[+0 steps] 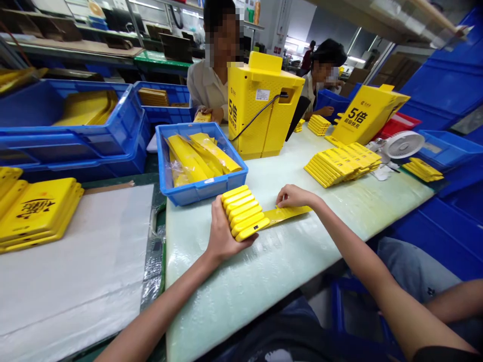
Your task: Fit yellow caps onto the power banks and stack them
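My left hand (222, 234) is wrapped round a row of several yellow power banks (241, 208), held on edge and pressed together over the table. A small dark port shows on the end of the nearest one. Just right of the row, a flat, shiny yellow sheet (290, 215) lies on the table. The fingertips of my right hand (292, 196) are pinched at the sheet's upper edge. What part of it they grip is too small to make out clearly.
Behind my hands, a blue bin (204, 188) holds yellow sheets in clear bags. A yellow cabinet (264, 110) with a black cable stands beyond. Stacked yellow power banks (339, 163) lie to the right near a white fan (403, 145). Co-workers (209, 85) sit across the table.
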